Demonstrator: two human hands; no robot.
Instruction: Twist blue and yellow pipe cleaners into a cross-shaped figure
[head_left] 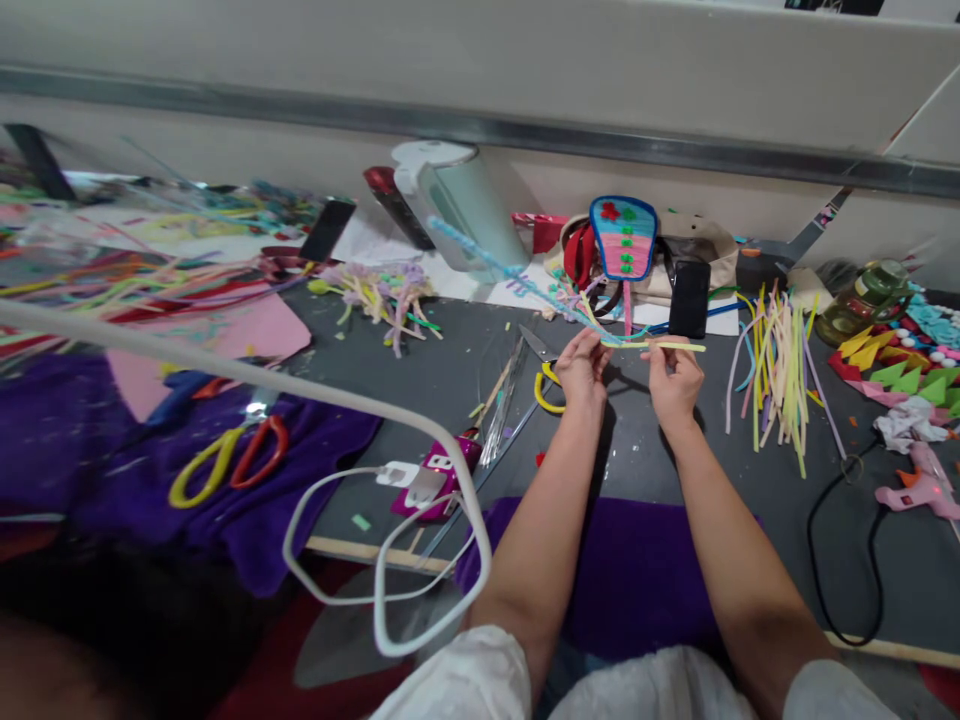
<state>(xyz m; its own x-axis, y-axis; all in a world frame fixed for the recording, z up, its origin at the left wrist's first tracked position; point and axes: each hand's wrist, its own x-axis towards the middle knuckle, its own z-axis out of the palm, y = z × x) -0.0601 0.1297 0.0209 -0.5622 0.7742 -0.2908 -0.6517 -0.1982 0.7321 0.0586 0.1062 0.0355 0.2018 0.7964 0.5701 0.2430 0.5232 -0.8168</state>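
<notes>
Both hands meet above the dark table. My left hand (582, 366) pinches the lower end of a long light-blue pipe-cleaner stem (541, 294), which slants up to the left with lilac bits along it. A pale yellow pipe cleaner (686, 346) runs level from the left fingertips to my right hand (676, 380), whose thumb and fingers are closed on it. Its free end sticks out to the right. Yellow-handled scissors (550, 388) lie just beside my left hand. Where the yellow and blue pieces meet, the fingers partly hide the join.
Loose pipe cleaners (784, 370) lie to the right, near a pink glue gun (926, 490). A white cable (375, 400) loops in the left foreground by a magenta power strip (439, 480). Behind stand a kettle (472, 205) and a phone (688, 298). Red-and-yellow scissors (232, 455) rest on purple cloth.
</notes>
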